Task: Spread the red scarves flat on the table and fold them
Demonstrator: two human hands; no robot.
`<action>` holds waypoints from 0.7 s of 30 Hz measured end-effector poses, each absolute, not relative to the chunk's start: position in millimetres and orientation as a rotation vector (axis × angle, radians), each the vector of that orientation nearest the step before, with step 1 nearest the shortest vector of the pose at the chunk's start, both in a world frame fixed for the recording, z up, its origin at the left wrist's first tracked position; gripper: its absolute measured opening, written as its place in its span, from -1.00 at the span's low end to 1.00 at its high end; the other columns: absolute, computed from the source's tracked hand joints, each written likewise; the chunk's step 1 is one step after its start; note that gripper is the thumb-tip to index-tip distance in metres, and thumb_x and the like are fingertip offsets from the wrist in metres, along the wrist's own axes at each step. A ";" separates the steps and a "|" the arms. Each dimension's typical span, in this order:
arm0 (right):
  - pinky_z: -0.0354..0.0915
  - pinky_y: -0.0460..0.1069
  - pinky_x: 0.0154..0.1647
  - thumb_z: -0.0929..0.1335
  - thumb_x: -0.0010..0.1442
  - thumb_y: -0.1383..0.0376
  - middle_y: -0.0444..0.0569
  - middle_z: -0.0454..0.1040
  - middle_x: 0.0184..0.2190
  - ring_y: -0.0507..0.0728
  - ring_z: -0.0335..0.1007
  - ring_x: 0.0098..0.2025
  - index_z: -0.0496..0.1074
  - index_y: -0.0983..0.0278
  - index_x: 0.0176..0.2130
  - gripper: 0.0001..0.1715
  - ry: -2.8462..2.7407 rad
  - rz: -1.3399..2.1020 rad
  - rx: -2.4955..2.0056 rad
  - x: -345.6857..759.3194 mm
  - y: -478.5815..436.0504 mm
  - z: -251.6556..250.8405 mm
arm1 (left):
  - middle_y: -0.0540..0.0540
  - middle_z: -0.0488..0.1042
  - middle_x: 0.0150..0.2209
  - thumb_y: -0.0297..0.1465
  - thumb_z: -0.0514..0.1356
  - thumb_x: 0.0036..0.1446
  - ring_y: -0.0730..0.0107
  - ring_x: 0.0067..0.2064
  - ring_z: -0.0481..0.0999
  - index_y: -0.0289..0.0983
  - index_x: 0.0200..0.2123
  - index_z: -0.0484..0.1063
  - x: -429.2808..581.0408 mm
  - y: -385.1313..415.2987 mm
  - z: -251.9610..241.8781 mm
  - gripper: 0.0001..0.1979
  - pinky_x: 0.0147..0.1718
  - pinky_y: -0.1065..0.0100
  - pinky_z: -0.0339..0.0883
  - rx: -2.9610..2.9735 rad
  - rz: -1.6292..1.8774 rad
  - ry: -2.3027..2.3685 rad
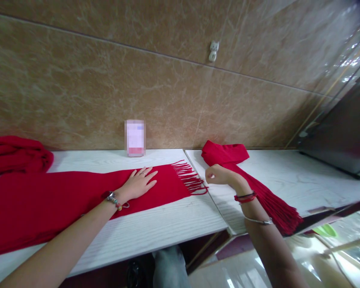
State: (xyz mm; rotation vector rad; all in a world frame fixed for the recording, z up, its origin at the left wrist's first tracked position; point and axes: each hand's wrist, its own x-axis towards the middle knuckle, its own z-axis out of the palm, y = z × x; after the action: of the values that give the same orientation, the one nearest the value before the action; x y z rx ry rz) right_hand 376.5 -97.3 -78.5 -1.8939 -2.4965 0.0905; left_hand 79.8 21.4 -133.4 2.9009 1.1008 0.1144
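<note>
A red scarf (63, 192) lies flat along the white tabletop, its fringe (192, 180) spread toward the right. My left hand (139, 184) presses on it, open, with the fingers spread near the fringed end. Just right of the fringe tips, my right hand (220, 175) is closed with curled fingers. Whether a strand of fringe is pinched in it I cannot make out. Behind and beside that hand lies a second red scarf (270, 196), folded over at its far end, its fringe bunched near the front edge.
More red cloth (18, 156) is heaped at the far left. A phone (135, 138), blurred out, leans upright against the brown marbled wall (93, 88). A small white cat-shaped piece (213, 51) sits on the wall. A dark box-like object (342, 132) stands at the right.
</note>
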 end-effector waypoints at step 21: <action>0.21 -0.12 -0.34 0.27 -0.07 0.50 -0.04 0.47 -0.38 0.02 0.32 -0.37 0.44 0.31 -0.36 -0.75 -2.563 0.191 -1.452 334.6 -89.6 -86.3 | -0.10 -0.04 0.24 -0.14 -0.20 0.20 0.17 0.23 -0.10 -0.11 0.19 0.01 79.0 18.6 -130.6 -0.50 0.10 0.02 -0.16 2.894 0.128 1.103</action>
State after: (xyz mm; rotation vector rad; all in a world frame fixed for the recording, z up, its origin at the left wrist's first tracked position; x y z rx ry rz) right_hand 334.6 -89.6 -86.3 -1.4524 -2.5627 0.1906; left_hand 79.0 18.6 -130.6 2.8942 1.1026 0.1279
